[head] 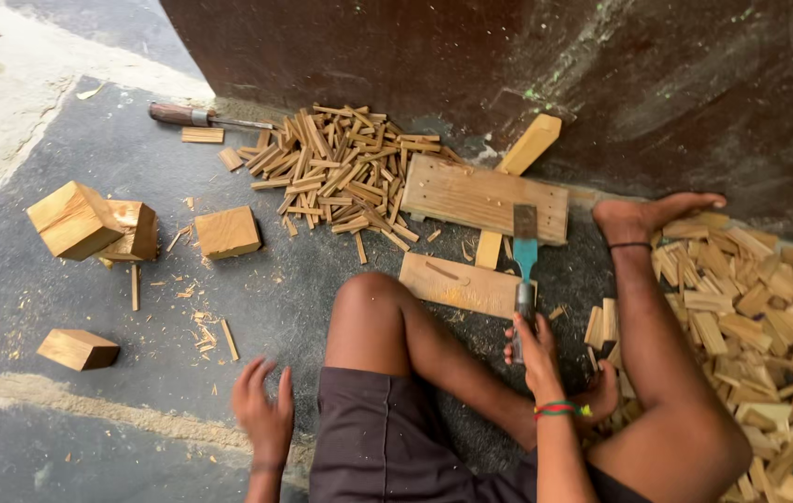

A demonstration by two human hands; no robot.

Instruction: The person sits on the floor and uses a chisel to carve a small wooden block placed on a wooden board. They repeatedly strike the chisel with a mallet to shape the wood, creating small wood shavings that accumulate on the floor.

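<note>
Two bare hands over the floor (136, 307), right hand (536, 359) gripping a teal-handled chisel (524, 265) upright above a small board (457, 284), left hand (264, 414) open, fingers spread, near scattered wood blocks (80, 349).

Left hand (264, 413) low, fingers spread and empty; right hand (536, 349) raised, fingers closed in a grip.

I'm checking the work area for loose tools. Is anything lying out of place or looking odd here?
One tool lies apart: a wooden-handled tool on the floor by the wall, beyond the pile of thin sticks. The right hand holds a chisel upright over a small board; the left hand is empty near the floor.
</note>
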